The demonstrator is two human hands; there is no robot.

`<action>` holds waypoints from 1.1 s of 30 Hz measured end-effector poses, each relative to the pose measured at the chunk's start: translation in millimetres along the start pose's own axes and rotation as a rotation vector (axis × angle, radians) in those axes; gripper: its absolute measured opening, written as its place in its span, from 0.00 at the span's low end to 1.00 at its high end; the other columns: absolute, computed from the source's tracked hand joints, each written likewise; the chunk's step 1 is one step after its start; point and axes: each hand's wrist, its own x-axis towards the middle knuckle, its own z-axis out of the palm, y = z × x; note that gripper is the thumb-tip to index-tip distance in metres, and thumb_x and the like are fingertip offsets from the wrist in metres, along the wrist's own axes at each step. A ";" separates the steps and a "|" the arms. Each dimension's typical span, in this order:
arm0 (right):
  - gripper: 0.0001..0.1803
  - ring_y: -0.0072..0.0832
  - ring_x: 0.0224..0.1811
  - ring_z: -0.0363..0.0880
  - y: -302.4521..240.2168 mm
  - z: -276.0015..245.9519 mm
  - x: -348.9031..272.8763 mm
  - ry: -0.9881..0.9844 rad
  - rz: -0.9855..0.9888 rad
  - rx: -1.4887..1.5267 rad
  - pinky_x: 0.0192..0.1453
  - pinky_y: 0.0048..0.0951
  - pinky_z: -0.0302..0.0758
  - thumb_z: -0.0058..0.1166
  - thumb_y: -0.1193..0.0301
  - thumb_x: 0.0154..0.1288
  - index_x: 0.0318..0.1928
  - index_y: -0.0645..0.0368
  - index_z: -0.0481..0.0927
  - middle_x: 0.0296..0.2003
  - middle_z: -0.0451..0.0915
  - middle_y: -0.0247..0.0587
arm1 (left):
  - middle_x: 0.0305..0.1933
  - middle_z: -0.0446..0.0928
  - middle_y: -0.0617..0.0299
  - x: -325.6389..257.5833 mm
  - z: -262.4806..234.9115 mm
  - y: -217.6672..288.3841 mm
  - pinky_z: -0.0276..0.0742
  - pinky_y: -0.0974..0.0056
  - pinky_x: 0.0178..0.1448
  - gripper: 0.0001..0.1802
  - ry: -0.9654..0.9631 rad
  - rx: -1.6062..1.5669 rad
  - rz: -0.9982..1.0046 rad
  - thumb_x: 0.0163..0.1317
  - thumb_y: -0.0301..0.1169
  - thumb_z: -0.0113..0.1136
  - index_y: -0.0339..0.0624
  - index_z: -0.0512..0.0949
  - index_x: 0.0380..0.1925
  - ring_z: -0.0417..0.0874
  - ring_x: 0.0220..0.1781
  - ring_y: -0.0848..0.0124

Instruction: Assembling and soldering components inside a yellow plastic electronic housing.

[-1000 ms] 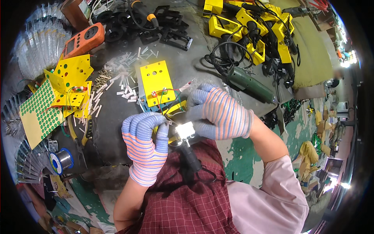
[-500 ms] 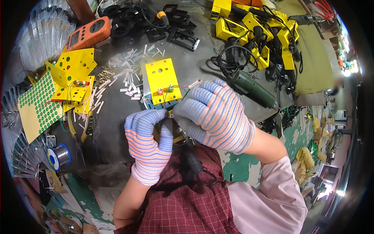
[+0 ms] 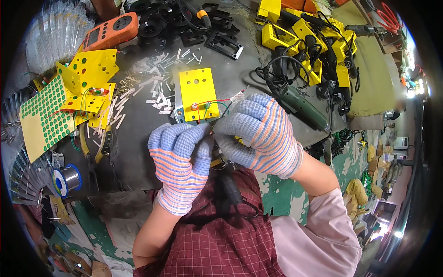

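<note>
Both of my hands wear striped knit gloves and meet just in front of a yellow metal plate [image 3: 198, 87]. My left hand [image 3: 177, 159] is closed in a pinch, thumb against fingers. Close beside it, fingertips nearly touching, my right hand [image 3: 263, 136] is closed too. A tiny piece shows between the fingertips, too small to name. On the plate's near edge sit a red terminal [image 3: 194, 107] and a green terminal [image 3: 207, 105]. A red wire [image 3: 220, 100] runs right from there; other thin wires disappear behind my fingers.
To the left are yellow brackets [image 3: 87, 69], a green-dotted sticker sheet [image 3: 41, 122], pliers [image 3: 105, 144] and a solder spool [image 3: 67, 181]. An orange multimeter [image 3: 111, 31] lies behind small white sleeves [image 3: 162, 102]. A green corded tool [image 3: 302, 107] and yellow housings [image 3: 280, 38] lie right.
My left hand has moved a little right toward the right hand, its fingertips now higher and closer to the plate. Both hands remain pinched. The whole view has shifted slightly.
</note>
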 end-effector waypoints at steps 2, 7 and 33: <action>0.13 0.38 0.36 0.78 -1.5 -2.8 2.6 0.008 -0.025 -0.075 0.39 0.40 0.73 0.66 0.66 0.46 0.35 0.51 0.81 0.33 0.79 0.37 | 0.39 0.76 0.56 -0.2 0.3 -1.4 0.69 0.51 0.51 0.11 -0.011 -0.011 -0.027 0.51 0.29 0.65 0.45 0.81 0.37 0.75 0.43 0.55; 0.12 0.34 0.34 0.77 -9.4 -11.2 11.8 -0.035 -0.097 -0.275 0.36 0.38 0.70 0.63 0.64 0.47 0.35 0.50 0.82 0.31 0.77 0.34 | 0.40 0.77 0.53 2.9 -0.4 0.2 0.71 0.53 0.52 0.09 -0.044 -0.032 -0.048 0.58 0.27 0.64 0.39 0.79 0.39 0.75 0.45 0.53; 0.18 0.31 0.25 0.71 -31.1 -58.5 -6.5 -0.007 0.027 0.102 0.33 0.34 0.65 0.65 0.77 0.41 0.38 0.60 0.83 0.26 0.75 0.35 | 0.38 0.77 0.59 -118.6 -91.7 -22.1 0.78 0.52 0.52 0.14 -0.138 -0.057 -0.052 0.54 0.27 0.67 0.44 0.77 0.41 0.78 0.41 0.56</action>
